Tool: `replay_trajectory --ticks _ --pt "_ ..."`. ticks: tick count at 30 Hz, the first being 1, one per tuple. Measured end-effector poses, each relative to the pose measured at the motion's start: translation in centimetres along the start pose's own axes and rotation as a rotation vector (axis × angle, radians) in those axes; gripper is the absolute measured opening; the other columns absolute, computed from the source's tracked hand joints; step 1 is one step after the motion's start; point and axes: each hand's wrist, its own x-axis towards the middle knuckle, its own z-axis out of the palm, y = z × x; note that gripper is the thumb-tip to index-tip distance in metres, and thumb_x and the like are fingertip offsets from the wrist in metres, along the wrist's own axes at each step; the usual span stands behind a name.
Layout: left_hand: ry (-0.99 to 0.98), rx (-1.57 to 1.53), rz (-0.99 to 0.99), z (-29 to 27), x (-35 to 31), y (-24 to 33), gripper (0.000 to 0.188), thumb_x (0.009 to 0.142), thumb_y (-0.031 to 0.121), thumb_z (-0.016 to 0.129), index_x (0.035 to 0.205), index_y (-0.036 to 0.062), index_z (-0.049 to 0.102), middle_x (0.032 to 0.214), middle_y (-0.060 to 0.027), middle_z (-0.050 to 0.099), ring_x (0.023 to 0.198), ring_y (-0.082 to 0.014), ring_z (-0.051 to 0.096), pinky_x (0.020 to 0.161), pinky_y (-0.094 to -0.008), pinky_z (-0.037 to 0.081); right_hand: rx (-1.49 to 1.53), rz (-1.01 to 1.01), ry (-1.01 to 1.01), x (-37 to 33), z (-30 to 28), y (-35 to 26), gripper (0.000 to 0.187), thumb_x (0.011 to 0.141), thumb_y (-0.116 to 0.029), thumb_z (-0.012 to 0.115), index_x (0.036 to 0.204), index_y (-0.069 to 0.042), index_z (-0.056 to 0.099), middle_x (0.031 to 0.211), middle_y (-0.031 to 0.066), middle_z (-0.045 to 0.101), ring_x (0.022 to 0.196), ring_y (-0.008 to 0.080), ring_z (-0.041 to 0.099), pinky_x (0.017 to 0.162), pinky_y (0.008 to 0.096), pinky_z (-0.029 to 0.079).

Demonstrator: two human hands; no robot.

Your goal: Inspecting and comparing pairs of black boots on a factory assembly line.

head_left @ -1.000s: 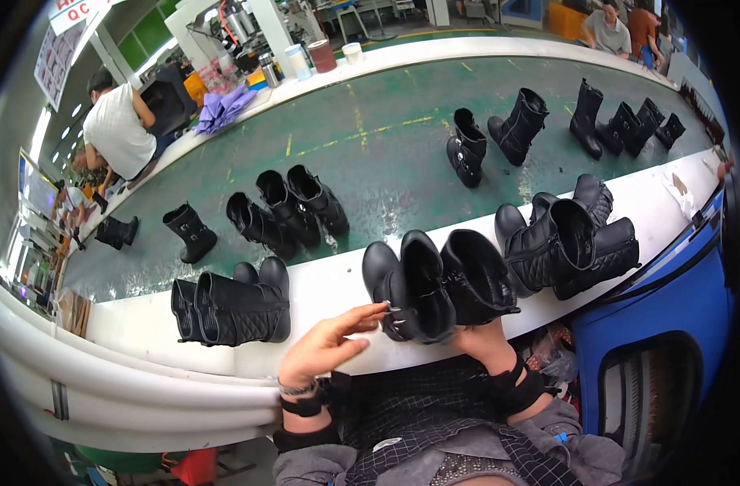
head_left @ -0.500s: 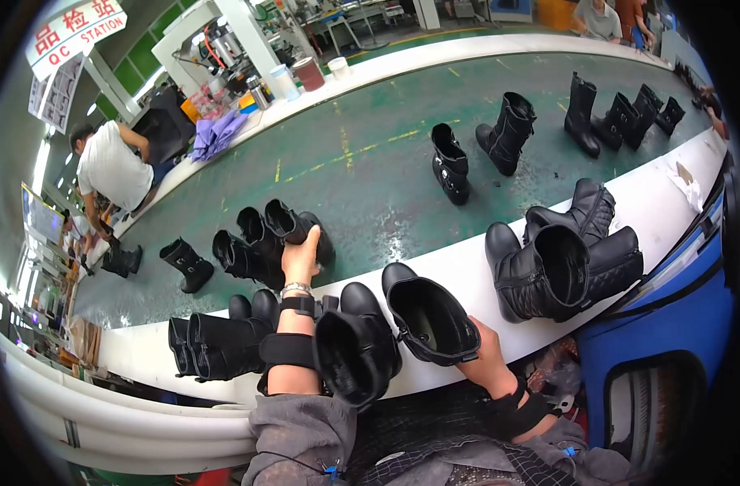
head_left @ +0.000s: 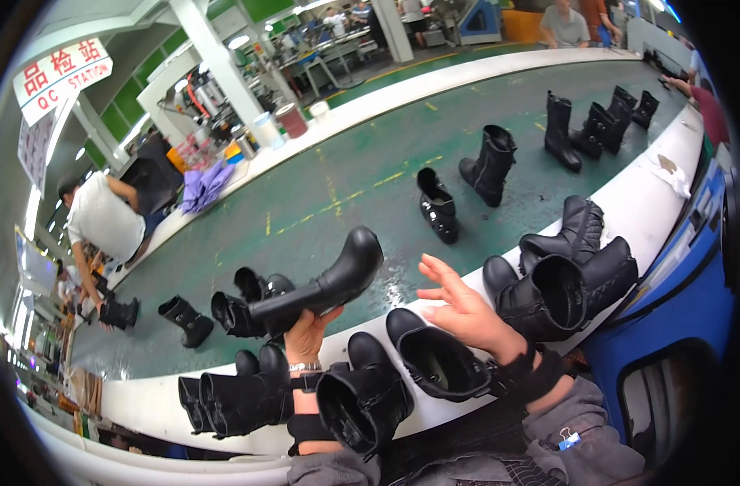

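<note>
My left hand [head_left: 309, 330] is closed on the shaft of a black boot [head_left: 329, 283], held up tilted over the green belt with its toe pointing up to the right. Fingers spread, my right hand [head_left: 471, 316] is empty, above a standing black boot [head_left: 439, 362] on the white ledge [head_left: 422, 417]. Beside that one stands another open-topped boot [head_left: 363, 397], next to my left forearm. To the left of my left wrist is a pair of dark boots [head_left: 240, 393]. Several quilted black boots [head_left: 560, 292] crowd the ledge to my right.
Along the green conveyor belt [head_left: 305, 211] stand several more boots, among them a buckled one [head_left: 439, 206]. A co-worker [head_left: 106, 219] leans over the belt at far left, handling a boot. Blue bins [head_left: 653, 316] border the ledge at right.
My left hand has lifted a boot off the belt and tipped it sideways. My right hand has let go of the boot on the ledge and opened above it.
</note>
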Motion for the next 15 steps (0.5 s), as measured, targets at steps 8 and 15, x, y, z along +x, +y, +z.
replay_trajectory --ticks 8,15 --pt "0.018 0.395 0.025 4.7 0.1 0.6 0.052 0.081 0.022 0.076 0.124 -0.0015 0.057 0.139 -0.0248 0.047 0.125 -0.0383 0.05 0.093 -0.0553 0.053 0.096 -0.148 -0.153 1.6 -0.2 1.0 0.08 0.093 -0.005 0.055 0.156 -0.014 0.006 0.155 0.0099 0.024 0.13 0.0237 0.045 0.102 0.0335 0.044" --pt "-0.095 0.757 0.021 4.9 0.0 0.8 0.062 0.086 0.023 0.072 0.133 -0.0076 0.047 0.144 -0.0207 0.044 0.122 -0.034 0.054 0.097 -0.0455 0.051 0.377 -0.088 -0.142 2.7 -1.7 1.9 0.077 0.092 -0.006 0.051 0.156 -0.016 0.008 0.153 0.0063 0.03 0.13 0.0242 0.043 0.093 0.0348 0.052"
